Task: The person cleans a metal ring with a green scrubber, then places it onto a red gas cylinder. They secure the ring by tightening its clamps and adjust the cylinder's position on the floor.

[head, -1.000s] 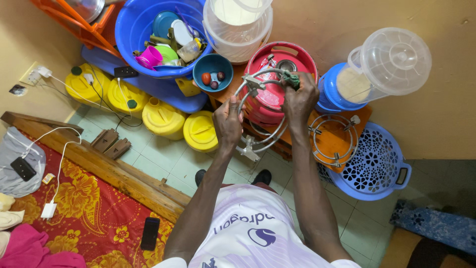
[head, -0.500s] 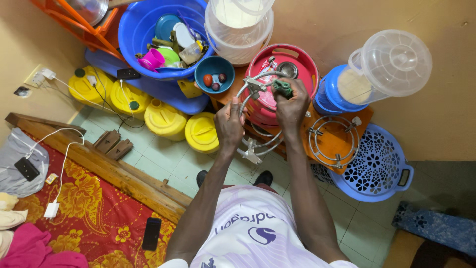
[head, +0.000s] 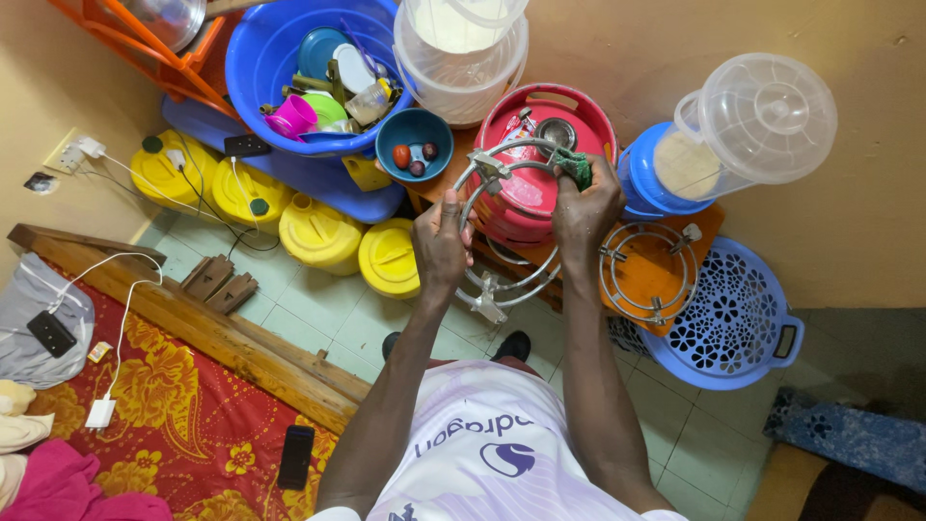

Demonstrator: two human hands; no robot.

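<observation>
The metal ring stand, a wire pot support made of two rings joined by small brackets, is held up in the air over the red gas cylinder, at about 12 o'clock from the person's body. The left hand grips the ring at its 9 o'clock side, the fingers closed around the wire. The right hand is closed on a green scouring pad and presses it on the ring at about 2 o'clock.

The stand looks stiff and rather light, but the wire is thin and probably slippery if it is wet; the brackets look like the safest places to take hold.

A second ring stand lies on an orange board at 3 o'clock, with a blue perforated basket just beside it. At 11 o'clock stands a small blue bowl, and further out a big blue basin with dishes. Yellow jerrycans stand on the floor at 9 o'clock.
</observation>
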